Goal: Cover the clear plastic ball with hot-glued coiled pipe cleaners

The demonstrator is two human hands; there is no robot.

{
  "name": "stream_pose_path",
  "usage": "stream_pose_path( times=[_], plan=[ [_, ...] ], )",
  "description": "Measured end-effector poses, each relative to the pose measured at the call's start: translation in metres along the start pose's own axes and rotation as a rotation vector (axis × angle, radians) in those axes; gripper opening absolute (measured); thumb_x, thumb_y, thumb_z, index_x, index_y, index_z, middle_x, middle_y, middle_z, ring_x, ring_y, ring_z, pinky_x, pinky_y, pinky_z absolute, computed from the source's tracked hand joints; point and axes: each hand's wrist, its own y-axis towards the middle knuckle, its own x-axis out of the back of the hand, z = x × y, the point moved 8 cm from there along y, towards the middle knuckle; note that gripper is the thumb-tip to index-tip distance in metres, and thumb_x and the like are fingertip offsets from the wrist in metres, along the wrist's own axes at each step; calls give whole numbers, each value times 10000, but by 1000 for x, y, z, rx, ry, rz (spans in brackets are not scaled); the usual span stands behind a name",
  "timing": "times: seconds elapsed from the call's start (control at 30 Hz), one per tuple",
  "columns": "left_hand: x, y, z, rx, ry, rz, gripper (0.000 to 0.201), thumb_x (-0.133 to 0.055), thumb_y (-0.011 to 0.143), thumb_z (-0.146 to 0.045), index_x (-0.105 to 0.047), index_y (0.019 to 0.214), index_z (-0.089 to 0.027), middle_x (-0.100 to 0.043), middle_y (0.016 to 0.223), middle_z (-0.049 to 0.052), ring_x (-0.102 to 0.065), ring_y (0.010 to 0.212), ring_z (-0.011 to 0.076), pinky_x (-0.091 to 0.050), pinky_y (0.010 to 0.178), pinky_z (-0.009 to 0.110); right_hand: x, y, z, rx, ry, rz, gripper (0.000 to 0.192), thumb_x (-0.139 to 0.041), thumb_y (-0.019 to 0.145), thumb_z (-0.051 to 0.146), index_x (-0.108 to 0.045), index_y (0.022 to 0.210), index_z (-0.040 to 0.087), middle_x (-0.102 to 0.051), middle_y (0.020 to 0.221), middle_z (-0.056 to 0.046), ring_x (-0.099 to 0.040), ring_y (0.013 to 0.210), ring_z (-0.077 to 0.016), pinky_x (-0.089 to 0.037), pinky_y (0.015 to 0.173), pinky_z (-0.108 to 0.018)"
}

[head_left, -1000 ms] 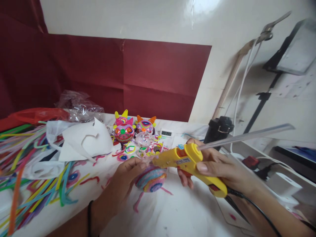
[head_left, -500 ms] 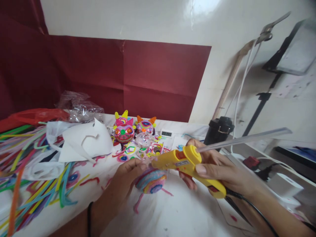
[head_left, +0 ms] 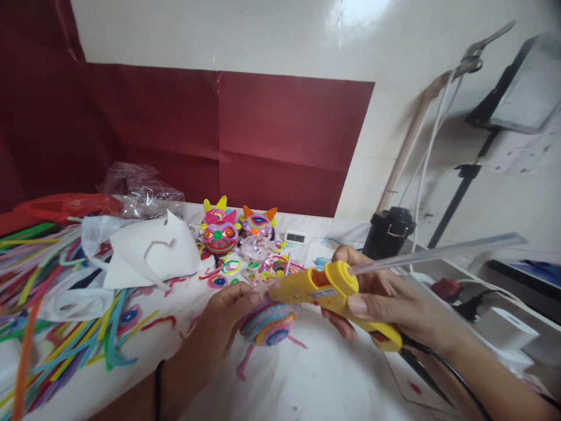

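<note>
My left hand (head_left: pixel 221 321) grips a small ball (head_left: pixel 268 323) wrapped in coloured pipe-cleaner spirals, with pink strands hanging below it, just above the white table (head_left: pixel 333 380). My right hand (head_left: pixel 390 304) holds a yellow hot glue gun (head_left: pixel 337 292) by its handle. A long clear glue stick (head_left: pixel 438 252) juts out of the gun's back to the right. The nozzle points left and touches the top of the ball, beside my left fingertips.
Two finished pipe-cleaner figures with ears (head_left: pixel 219 228) (head_left: pixel 258 223) stand at the back, with small coloured shapes (head_left: pixel 258 266) in front. Loose pipe cleaners (head_left: pixel 48 304), white paper (head_left: pixel 149 248) and plastic bags (head_left: pixel 140 187) lie left. A black jar (head_left: pixel 388 231), cables and a stand are right.
The glue gun has dropped slightly and its nozzle has settled onto the ball. The left hand and ball have hardly moved.
</note>
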Motion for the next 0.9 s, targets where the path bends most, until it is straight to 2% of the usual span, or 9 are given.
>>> stream_pose_path(
  times=[0.33,0.5,0.8,0.9],
  plan=[
    [-4,-1,-4,-6,59,2,147,-709,719,-304,-672,628,-194,-660,625,6,-577,599,158,-466,571,256,3,-1,-3,-9,9,-10,382,-690,765,341,-366,930,228,-581,644,8,-495,514,-114,-293,446,-197],
    [-2,-3,-6,-12,55,-43,126,-712,704,-301,-687,629,-203,-668,638,1,-576,621,164,-462,578,253,3,-1,-3,0,-4,-9,388,-685,761,357,-363,939,233,-576,648,7,-490,507,-116,-268,421,-191],
    [0,2,5,10,59,25,131,-688,746,-290,-656,675,-185,-652,644,-5,-552,601,135,-431,565,237,5,-3,-4,-7,9,-10,374,-683,780,348,-364,939,235,-580,610,7,-505,514,-125,-306,454,-195],
    [1,2,5,20,54,15,131,-684,741,-281,-646,674,-176,-638,634,-4,-542,592,136,-424,563,244,4,-4,-4,6,14,-1,370,-677,789,343,-363,952,233,-577,613,5,-504,518,-124,-308,455,-192]
  ],
)
